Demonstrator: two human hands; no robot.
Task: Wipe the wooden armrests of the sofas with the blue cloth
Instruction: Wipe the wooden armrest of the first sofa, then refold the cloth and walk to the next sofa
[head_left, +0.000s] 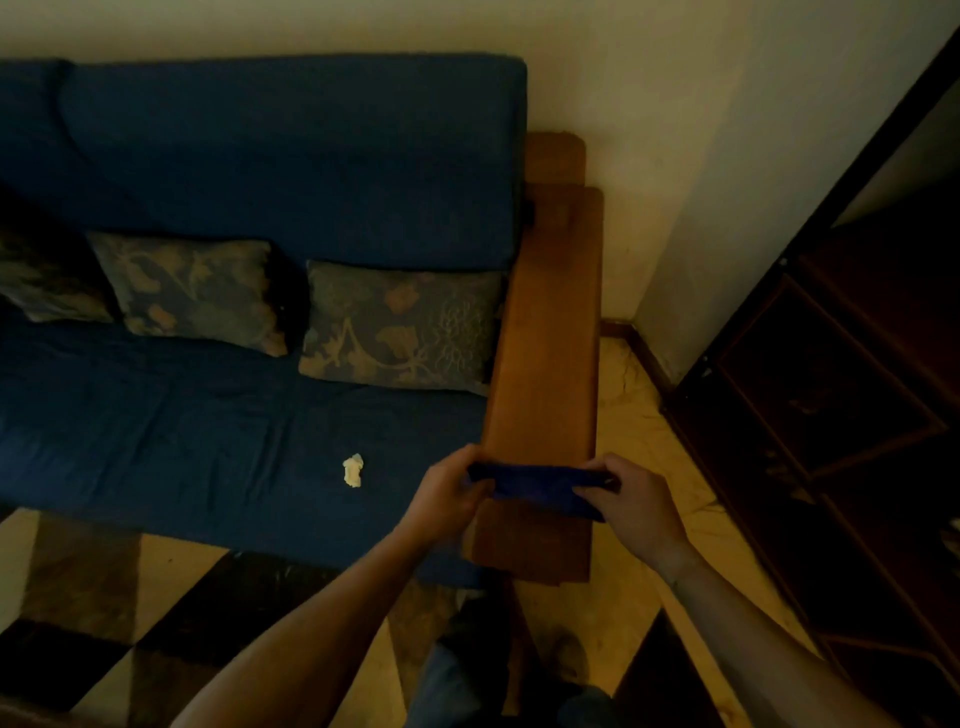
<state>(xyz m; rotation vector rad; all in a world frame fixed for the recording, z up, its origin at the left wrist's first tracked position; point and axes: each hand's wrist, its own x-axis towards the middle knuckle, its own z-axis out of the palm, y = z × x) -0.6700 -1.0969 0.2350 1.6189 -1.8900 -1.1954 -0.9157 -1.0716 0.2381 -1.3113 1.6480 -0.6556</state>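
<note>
A blue cloth (537, 486) is stretched across the near part of a long wooden armrest (550, 332) on the right side of a blue sofa (249, 171). My left hand (449, 501) grips the cloth's left end at the armrest's inner edge. My right hand (631, 501) grips its right end at the outer edge. Whether the cloth touches the wood cannot be told.
Three patterned cushions, the nearest (400, 325) beside the armrest, lean on the sofa back. A crumpled pale scrap (353, 470) lies on the seat. A dark wooden cabinet (852, 415) stands to the right, with a strip of floor (644, 431) between it and the armrest. A checkered rug (104, 623) lies below.
</note>
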